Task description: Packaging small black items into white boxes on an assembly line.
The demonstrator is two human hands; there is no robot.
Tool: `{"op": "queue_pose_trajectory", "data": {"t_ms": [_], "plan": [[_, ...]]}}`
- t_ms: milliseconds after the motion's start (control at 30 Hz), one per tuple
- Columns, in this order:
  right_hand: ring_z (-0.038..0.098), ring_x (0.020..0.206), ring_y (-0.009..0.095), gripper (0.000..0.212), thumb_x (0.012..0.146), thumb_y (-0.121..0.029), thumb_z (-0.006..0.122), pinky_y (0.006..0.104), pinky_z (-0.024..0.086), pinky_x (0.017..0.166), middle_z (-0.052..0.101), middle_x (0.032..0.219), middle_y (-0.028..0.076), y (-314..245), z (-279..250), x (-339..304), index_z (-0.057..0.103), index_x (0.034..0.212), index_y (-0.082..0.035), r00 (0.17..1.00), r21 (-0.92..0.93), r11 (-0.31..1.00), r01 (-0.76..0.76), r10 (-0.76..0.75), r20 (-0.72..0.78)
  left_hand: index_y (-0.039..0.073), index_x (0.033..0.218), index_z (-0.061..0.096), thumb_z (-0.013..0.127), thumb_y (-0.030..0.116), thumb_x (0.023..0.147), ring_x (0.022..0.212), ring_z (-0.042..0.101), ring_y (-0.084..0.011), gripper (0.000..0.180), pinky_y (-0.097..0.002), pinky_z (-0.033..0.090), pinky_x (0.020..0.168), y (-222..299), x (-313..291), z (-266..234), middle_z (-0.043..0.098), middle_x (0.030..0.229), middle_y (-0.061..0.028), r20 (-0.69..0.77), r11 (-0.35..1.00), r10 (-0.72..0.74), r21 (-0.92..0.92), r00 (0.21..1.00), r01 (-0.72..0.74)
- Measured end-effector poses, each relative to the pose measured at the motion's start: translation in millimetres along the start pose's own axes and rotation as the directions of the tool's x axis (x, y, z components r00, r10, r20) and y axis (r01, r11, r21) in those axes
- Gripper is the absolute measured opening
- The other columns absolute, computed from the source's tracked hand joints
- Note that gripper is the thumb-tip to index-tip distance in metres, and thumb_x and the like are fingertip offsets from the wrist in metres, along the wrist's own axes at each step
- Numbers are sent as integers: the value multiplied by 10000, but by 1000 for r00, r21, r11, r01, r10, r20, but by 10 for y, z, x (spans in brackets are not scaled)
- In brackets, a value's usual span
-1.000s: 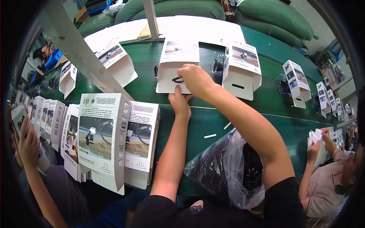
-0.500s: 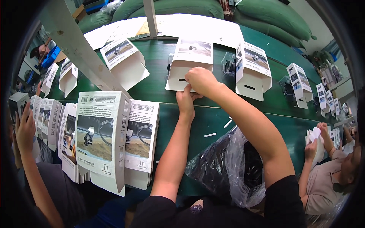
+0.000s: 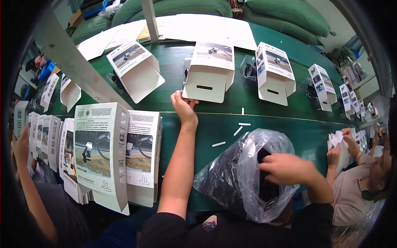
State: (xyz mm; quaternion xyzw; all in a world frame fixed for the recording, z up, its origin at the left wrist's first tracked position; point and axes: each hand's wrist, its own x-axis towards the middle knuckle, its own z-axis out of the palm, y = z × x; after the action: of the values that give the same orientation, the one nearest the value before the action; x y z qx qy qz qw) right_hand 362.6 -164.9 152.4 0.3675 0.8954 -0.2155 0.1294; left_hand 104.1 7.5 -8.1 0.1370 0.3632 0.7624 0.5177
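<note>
A white carton point(image 3: 209, 80) with a printed picture on top lies open toward me on the green table. My left hand point(image 3: 185, 108) is closed at the near left corner of its slotted flap, fingers curled around the edge. My right hand point(image 3: 287, 168) is over the mouth of a clear plastic bag point(image 3: 252, 182), its fingers bent and blurred by motion. Dark contents point(image 3: 268, 192) show inside the bag, their kind unclear. Whether the right fingers hold anything is not visible.
Other open cartons point(image 3: 275, 74) stand in a row, with clear-packed black parts point(image 3: 249, 68) beside some. Stacked printed cartons point(image 3: 99, 149) are at left. White strips point(image 3: 237, 131) lie on the table. A white post point(image 3: 78, 58) crosses the far left. A person point(image 3: 357, 177) works at right.
My right hand has left the carton's flap and moved down right to the bag's mouth. The left hand has shifted left along the flap. The bag's opening has widened.
</note>
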Motion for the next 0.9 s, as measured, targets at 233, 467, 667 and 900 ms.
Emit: {"op": "queue_pose_trajectory", "data": {"t_ms": [233,467,667,900], "plan": [[542,794,242,143,745,-144,612,308,445,779,566,848,49,-111,413,308,590,868,-75,976,-277,951,138,-177,-124,51,1089,430,424,257,938,640,501,-124,255,-245,471,605,369,274,-171,524,825,-59,-163,989,132,-41,978,-140],[546,786,244,94,757,-129,595,315,459,755,567,838,45,-18,290,329,576,834,-80,956,-113,972,206,-225,-188,48,1083,444,433,213,940,682,513,-124,219,-249,471,601,534,331,-346,536,889,-78,-194,987,158,11,968,-159],[558,762,254,80,759,-107,590,329,474,713,583,813,56,43,204,230,565,827,-73,974,-27,980,198,-200,-110,41,1096,455,435,189,940,698,540,-131,215,-257,488,602,408,294,-328,551,936,-95,-230,981,192,48,954,-186],[553,625,205,178,686,45,633,278,462,594,625,857,65,82,-613,73,532,799,-47,937,394,919,-6,143,-319,23,1153,452,444,141,920,699,565,-148,262,-265,516,605,364,233,-211,555,945,-107,-196,972,234,32,952,-233]]}}
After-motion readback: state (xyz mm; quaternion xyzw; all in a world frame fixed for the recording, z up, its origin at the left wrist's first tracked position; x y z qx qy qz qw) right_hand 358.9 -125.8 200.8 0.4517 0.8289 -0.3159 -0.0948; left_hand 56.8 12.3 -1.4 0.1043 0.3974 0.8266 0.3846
